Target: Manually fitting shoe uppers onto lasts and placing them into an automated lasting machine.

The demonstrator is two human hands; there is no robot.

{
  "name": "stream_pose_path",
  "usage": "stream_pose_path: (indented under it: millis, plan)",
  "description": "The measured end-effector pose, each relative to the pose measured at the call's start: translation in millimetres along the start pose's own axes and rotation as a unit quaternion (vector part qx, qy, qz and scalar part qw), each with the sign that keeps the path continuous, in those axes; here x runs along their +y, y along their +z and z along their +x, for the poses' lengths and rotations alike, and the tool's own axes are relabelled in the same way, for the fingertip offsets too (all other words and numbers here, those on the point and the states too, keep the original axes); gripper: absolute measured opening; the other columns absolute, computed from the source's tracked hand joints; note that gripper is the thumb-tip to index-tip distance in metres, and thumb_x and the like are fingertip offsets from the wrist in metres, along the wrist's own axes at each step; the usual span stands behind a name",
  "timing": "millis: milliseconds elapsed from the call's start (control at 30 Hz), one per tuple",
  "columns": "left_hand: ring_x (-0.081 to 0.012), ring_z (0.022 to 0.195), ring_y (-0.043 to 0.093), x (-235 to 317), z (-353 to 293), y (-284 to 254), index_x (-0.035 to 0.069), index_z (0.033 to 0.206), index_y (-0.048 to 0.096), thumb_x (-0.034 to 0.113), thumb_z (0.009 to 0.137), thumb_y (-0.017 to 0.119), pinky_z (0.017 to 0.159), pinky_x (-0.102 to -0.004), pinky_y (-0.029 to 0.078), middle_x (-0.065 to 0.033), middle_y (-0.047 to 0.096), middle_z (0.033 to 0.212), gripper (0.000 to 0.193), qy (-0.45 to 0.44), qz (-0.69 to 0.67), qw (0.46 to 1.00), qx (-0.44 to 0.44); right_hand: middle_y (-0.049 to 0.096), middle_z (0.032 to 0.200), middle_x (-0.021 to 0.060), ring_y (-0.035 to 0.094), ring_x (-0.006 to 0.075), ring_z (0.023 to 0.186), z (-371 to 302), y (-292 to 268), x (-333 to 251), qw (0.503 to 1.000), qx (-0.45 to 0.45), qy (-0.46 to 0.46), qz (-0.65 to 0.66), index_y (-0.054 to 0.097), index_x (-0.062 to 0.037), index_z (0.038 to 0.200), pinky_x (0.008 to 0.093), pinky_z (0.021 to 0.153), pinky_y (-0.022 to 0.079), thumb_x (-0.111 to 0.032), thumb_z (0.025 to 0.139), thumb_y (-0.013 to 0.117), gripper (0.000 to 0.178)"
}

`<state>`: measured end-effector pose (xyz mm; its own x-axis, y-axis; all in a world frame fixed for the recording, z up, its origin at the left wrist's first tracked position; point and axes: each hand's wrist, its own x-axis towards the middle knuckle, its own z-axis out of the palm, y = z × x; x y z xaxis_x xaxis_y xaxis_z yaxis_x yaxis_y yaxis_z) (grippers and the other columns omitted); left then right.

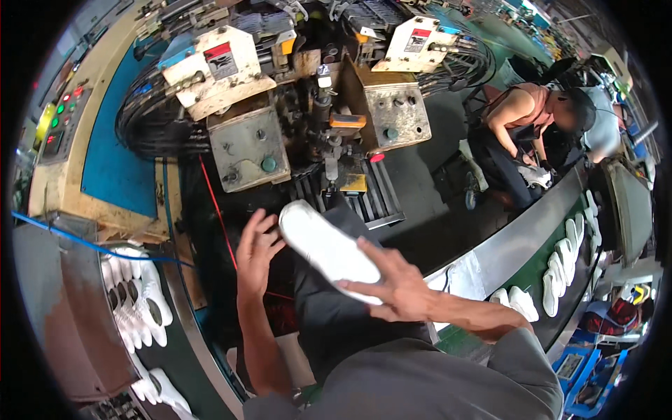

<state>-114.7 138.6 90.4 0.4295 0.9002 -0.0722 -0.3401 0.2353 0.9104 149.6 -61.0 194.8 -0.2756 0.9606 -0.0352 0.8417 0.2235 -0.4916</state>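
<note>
A white shoe (327,246) lies slantwise above my lap, its smooth pale underside facing up and its rounded end pointing to the far left. My right hand (397,283) grips the near end, thumb on one side and fingers on the other. Beside the rounded end, my left hand (259,246) is raised with its fingers apart and somewhat curled. It seems to hold nothing, and a small gap shows between it and the shoe.
Ahead stands a machine with control boxes (248,147), a central post (322,105) and black hoses (157,119). White shoes (143,297) fill a left-hand rack; more white shoes (556,273) line a green conveyor (465,343) at right. A co-worker (514,133) sits at far right.
</note>
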Motion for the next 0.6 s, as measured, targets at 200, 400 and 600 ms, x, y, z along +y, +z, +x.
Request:
stream_pose_path:
  millis: [200,400,600]
  plan:
    - [-0.0384,0.131,0.066,-112,23,26,-0.001,0.145,0.064,0.017,0.106,0.069,0.118,-0.0471,0.049,-0.0227,0.070,0.137,0.043,0.098,0.484,0.867,0.062,0.027,0.173,0.0379,0.055,0.0585,0.135,104,-96,44,0.959,0.241,0.021,-0.148,0.064,-0.0334,0.158,0.0594,0.114,0.052,-0.020,0.080,0.083,0.082]
    - [-0.0456,0.146,0.047,-161,16,56,0.007,0.137,0.070,0.020,0.096,0.076,0.120,-0.0605,0.040,-0.0227,0.052,0.153,0.044,0.110,0.632,0.767,0.006,0.027,0.172,0.0344,0.055,0.0571,0.130,223,-104,127,0.935,0.298,0.111,-0.156,0.057,-0.0407,0.162,0.0605,0.110,0.055,-0.025,0.089,0.083,0.079]
    - [-0.0445,0.145,0.048,-158,24,47,0.007,0.134,0.072,0.018,0.094,0.077,0.118,-0.0591,0.042,-0.0201,0.055,0.150,0.042,0.124,0.624,0.771,0.018,0.021,0.174,0.0358,0.052,0.0605,0.135,249,-68,131,0.935,0.268,0.167,-0.164,0.052,-0.0424,0.165,0.0612,0.113,0.052,-0.026,0.094,0.081,0.079]
